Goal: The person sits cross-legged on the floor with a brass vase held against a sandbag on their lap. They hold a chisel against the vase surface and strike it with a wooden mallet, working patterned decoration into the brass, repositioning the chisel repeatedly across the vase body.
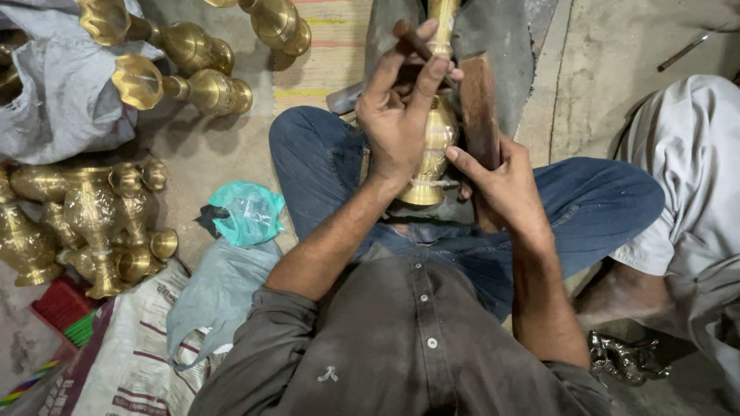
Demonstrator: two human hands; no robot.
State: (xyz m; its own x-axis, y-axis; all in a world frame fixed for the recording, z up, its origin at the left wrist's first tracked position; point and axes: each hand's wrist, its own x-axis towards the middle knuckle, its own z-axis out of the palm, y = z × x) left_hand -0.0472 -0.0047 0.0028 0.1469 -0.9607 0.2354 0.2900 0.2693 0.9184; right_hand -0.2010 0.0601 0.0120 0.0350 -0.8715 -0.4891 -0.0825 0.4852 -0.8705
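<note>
Right now we sit cross-legged on the floor with a brass vase lying across our lap, its flared foot toward our belly and its slim neck pointing away. Our left hand is closed over the vase's upper body, and its fingers also pinch a thin dark wooden stick against the neck. Our right hand, just right of the vase, is wrapped around a flat reddish-brown wooden block that lies alongside it. We judge the vase heavy, rigid and slick where polished, so the narrow waist and the foot rim offer the surest hold. Left of the vase, more brass vases stand clustered on the floor, with a teal plastic bag between them and our knee.
</note>
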